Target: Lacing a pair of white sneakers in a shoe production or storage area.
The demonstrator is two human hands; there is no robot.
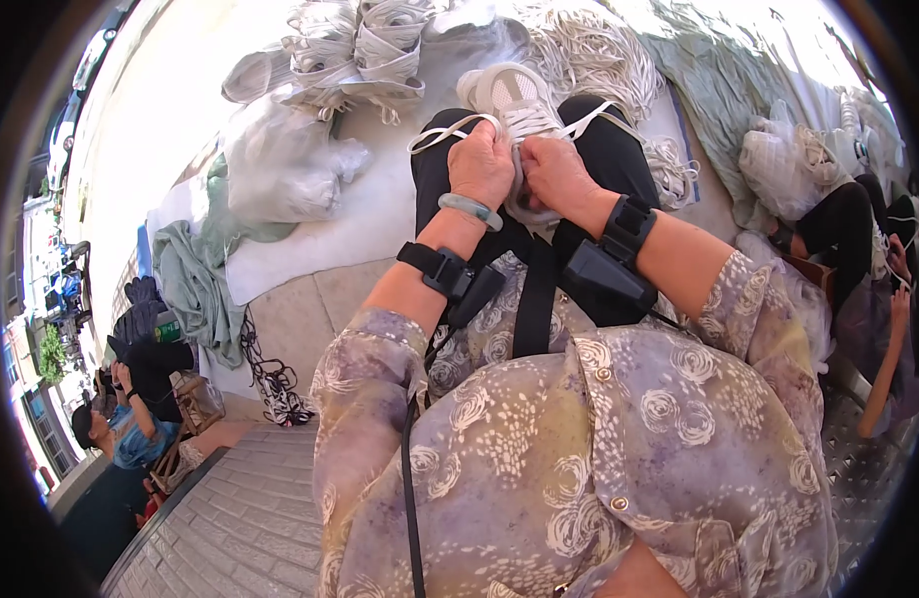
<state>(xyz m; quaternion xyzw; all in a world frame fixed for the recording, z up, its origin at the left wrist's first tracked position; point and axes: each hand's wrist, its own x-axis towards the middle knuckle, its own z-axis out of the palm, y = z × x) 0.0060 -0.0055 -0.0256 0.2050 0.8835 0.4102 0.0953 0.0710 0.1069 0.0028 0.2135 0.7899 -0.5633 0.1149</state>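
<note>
A pale sneaker [516, 92] with a mesh toe rests between my knees, its toe pointing away from me. White shoelace [541, 122] crosses its upper; a loop hangs out to the left and a free length trails over my right knee. My left hand [482, 164] is closed at the left side of the lacing, and the lace loop passes at its top. Closed against the right side, near the shoe's opening, is my right hand [561, 179], its fingertips partly hidden. What each set of fingertips pinches is hard to see.
Beyond my knees lie stacked pale sneakers [355, 50] and a heap of white laces [599, 55]. A clear plastic bag [280, 164] sits left on white sheeting, near green cloth [195, 289]. Dark cords [272, 379] hang below. People sit at far left [141, 429] and right [883, 299].
</note>
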